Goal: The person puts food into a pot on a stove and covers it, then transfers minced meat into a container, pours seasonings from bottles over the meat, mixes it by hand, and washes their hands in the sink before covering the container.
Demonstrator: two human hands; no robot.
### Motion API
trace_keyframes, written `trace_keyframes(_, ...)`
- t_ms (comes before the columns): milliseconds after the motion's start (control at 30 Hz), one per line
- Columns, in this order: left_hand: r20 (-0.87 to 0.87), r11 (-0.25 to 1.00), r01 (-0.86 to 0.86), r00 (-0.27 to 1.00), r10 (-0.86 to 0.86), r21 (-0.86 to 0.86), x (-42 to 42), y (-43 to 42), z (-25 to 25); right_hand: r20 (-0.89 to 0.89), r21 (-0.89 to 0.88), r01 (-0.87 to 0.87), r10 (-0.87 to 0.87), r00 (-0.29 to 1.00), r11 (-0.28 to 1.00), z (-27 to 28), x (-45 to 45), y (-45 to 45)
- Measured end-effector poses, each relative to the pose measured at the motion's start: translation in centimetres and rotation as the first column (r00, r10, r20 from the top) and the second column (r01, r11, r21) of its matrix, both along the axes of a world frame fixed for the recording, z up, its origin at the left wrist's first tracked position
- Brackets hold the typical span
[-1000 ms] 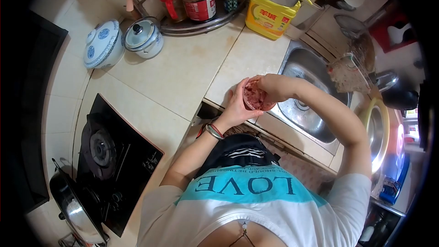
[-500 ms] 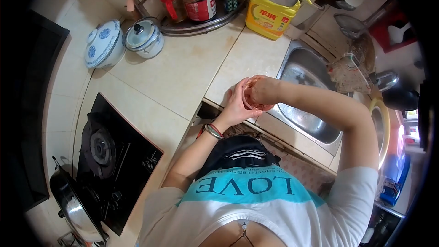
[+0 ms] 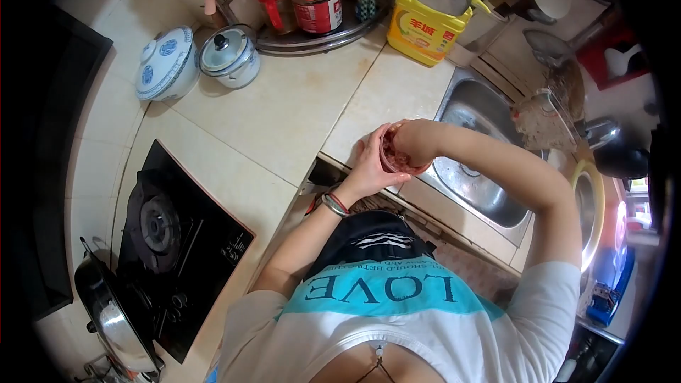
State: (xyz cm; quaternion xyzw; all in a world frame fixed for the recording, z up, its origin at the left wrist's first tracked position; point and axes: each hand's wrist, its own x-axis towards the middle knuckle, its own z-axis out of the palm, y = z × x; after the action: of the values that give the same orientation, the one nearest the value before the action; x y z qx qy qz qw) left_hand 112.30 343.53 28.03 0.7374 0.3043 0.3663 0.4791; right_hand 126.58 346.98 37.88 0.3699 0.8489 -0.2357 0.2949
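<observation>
At the counter's front edge, my left hand [image 3: 370,169] is wrapped round the side of a small reddish bowl [image 3: 418,170], thumb along the near side and fingers at the far side. Inside lies a wet, dark-red mass [image 3: 394,154] that looks like raw meat. My right hand [image 3: 413,139] reaches into this bowl from the right, wrist bent down. Its fingers are sunk out of sight in the bowl, so their grip is hidden.
Right of the bowl is a steel sink [image 3: 489,195]. A yellow jug [image 3: 425,32] stands behind it. Lidded blue-and-white pots [image 3: 230,64] and a corner rack [image 3: 319,46] with red-lidded jars are at the back. On the left are a black gas stove [image 3: 191,241] and a wok [image 3: 117,319].
My right hand has shifted slightly within the bowl, and more of the red contents shows. My left hand keeps its hold. The whole view has moved a little.
</observation>
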Motion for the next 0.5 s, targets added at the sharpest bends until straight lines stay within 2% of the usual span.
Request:
trace_keyframes(33,0.023,1.0,0.008,1.0,-0.008,-0.009,0.1,0.1,-0.3,0.001,-0.027,0.028,-0.028,1.0,0.999,0.8,0.0,-0.1)
trace_keyframes(67,0.046,1.0,0.018,0.999,-0.017,-0.018,0.2,0.1,-0.1,-0.088,-0.032,0.082,-0.085,0.992,0.996,0.7,0.4,-0.2)
trace_keyframes(133,-0.014,0.999,0.014,1.0,-0.015,-0.052,0.0,-0.1,0.4,-0.261,-0.052,0.19,-0.197,0.945,0.98,0.6,1.6,-0.4)
trace_keyframes(233,-0.041,0.998,0.001,0.999,-0.003,-0.062,0.0,-0.5,0.8,-0.277,-0.005,0.26,-0.251,0.927,0.966,2.5,1.9,-0.9)
trace_keyframes(333,0.0,0.998,-0.004,1.0,0.004,-0.057,0.3,-0.6,0.4,-0.325,0.061,0.246,-0.214,0.921,0.967,2.4,2.3,-1.4)
trace_keyframes(433,0.017,0.998,-0.047,0.999,0.048,-0.028,0.8,-1.1,0.1,-0.348,0.122,0.31,-0.252,0.903,0.943,1.8,2.4,-1.8)
trace_keyframes(500,-0.018,0.995,-0.102,0.995,0.102,0.009,1.1,-1.7,0.4,-0.351,0.087,0.364,-0.313,0.882,0.927,2.9,2.1,-2.2)
